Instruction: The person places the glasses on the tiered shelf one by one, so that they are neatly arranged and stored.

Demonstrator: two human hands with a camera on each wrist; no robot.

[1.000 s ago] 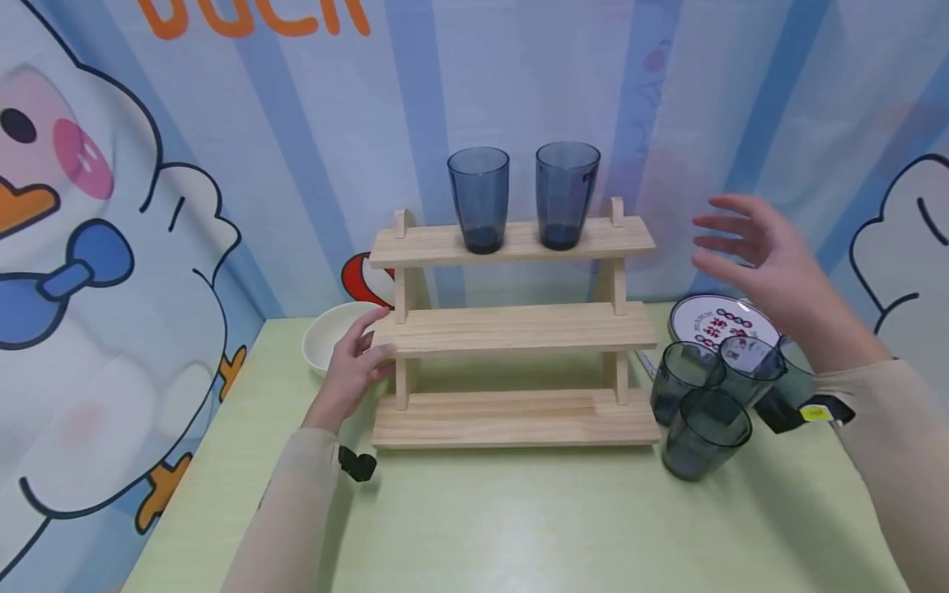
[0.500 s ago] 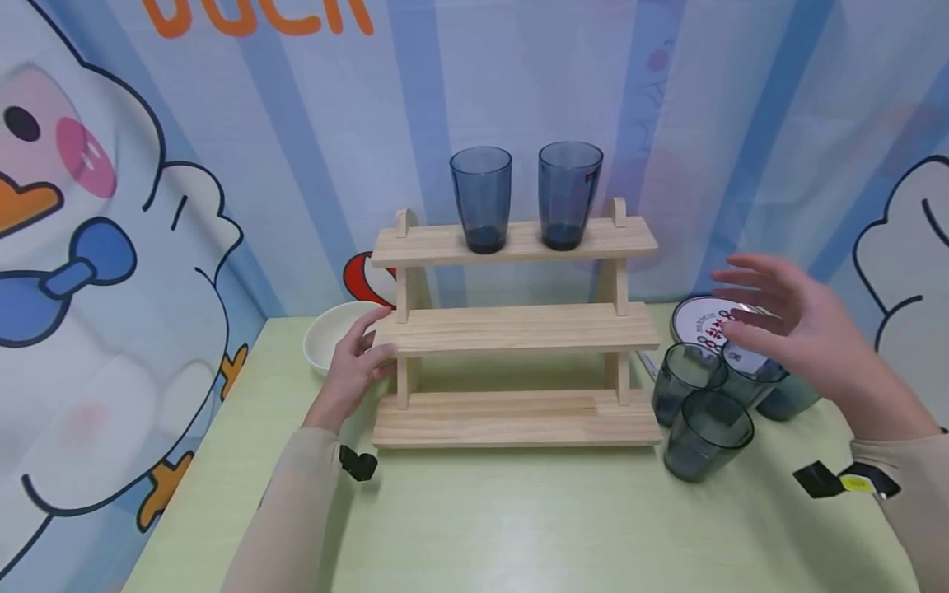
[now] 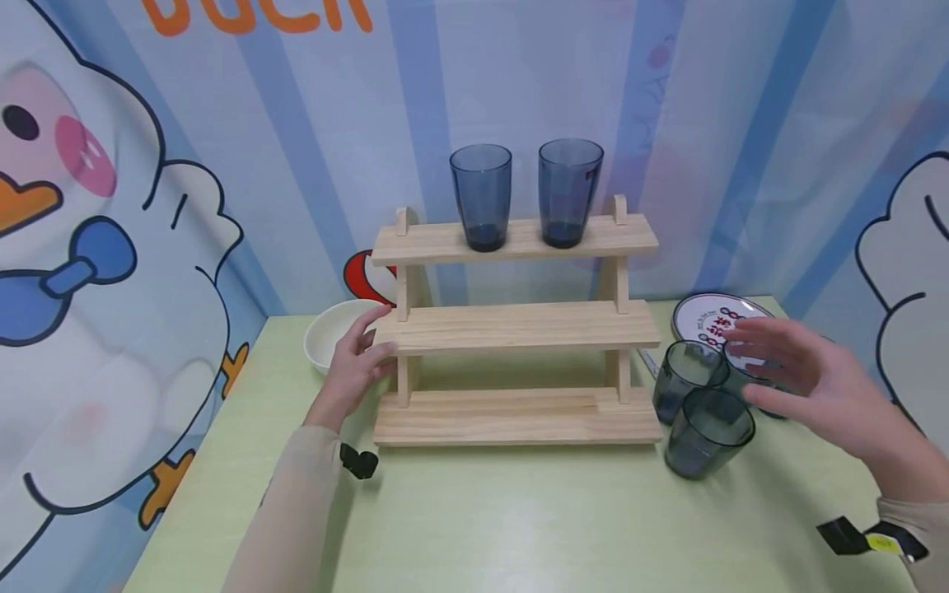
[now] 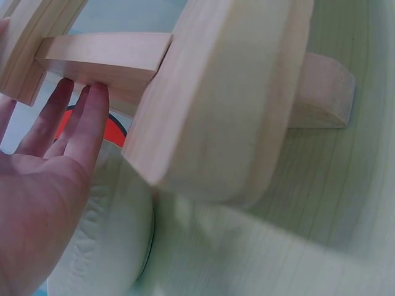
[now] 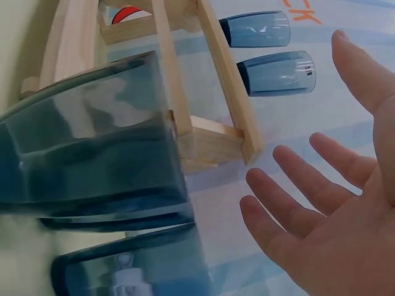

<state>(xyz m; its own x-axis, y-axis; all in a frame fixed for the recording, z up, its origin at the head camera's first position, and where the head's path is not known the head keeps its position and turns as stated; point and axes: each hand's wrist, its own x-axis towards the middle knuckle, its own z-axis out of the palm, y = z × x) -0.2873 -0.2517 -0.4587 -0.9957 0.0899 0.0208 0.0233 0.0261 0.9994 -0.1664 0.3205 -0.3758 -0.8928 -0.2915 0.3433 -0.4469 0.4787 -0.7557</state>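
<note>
A three-tier wooden display rack [image 3: 519,324] stands on the table. My left hand [image 3: 347,379] holds the left end of its middle shelf; in the left wrist view, fingertips touch the upright [image 4: 105,55] just below. Two blue-grey drinking glasses [image 3: 480,198] stand upright on the top shelf. Right of the rack, several more tinted glasses [image 3: 708,436] stand close together. My right hand [image 3: 830,387] is over the right side of this group, palm toward the rack, fingers spread and holding nothing. It partly hides the rear glasses.
Behind the grouped glasses lies a white plate [image 3: 689,317] with a dark rim and red print. A cream bowl [image 3: 326,338] sits behind my left hand. A striped duck-print cloth [image 3: 326,148] hangs close behind the rack.
My right hand has come down and shifted right, from above the plate to the grouped glasses. My left hand and the rack have stayed in place.
</note>
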